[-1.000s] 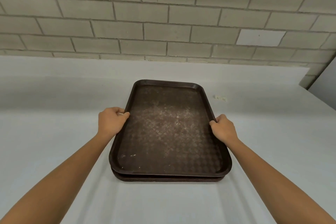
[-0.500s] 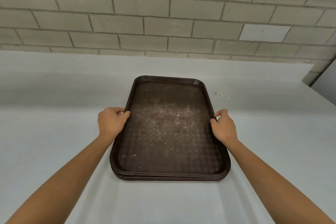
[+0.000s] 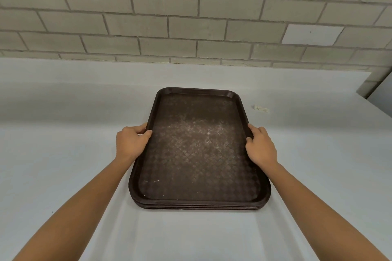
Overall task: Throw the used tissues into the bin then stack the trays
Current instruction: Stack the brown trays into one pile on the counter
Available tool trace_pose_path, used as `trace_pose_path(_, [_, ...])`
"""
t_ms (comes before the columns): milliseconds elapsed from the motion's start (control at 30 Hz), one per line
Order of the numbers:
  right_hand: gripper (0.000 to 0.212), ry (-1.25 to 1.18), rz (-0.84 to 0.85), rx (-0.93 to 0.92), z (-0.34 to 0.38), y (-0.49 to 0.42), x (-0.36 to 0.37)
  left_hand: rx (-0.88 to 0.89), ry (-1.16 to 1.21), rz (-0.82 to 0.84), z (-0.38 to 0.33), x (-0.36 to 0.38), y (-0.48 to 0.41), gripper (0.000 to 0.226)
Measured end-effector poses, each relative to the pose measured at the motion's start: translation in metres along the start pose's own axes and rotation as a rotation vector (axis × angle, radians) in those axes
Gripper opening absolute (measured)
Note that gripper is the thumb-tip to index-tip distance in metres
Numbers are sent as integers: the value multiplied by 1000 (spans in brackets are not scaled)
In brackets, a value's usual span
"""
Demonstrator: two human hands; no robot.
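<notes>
Dark brown, seemingly plastic trays [image 3: 199,150] with scuffed cross-hatch texture; matt grey tabletop [image 3: 63,133]; rough block wall [image 3: 148,17].

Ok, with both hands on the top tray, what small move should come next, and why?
Probably let go and lift both hands away: the dark brown plastic top tray lies flush on the stack of matching trays, edges aligned, on the pale grey table. The left hand and right hand hold its long rims. The small whitish scrap beside it may then need binning.

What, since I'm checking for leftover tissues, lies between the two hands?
Head view: only the bare, scuffed floor of the top tray lies between left hand and right hand; no tissue.
</notes>
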State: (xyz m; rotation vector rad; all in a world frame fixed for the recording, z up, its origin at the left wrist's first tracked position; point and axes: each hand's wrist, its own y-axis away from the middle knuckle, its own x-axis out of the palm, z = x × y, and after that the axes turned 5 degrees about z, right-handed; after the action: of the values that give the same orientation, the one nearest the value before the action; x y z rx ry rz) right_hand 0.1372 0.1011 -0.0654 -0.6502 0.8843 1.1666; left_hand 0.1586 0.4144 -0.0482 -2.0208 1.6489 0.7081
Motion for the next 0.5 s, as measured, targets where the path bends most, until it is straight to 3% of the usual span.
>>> trace_pose_path(500, [43, -107, -19, 28, 2, -5, -4, 19, -41, 1, -2, 5, -5, 38])
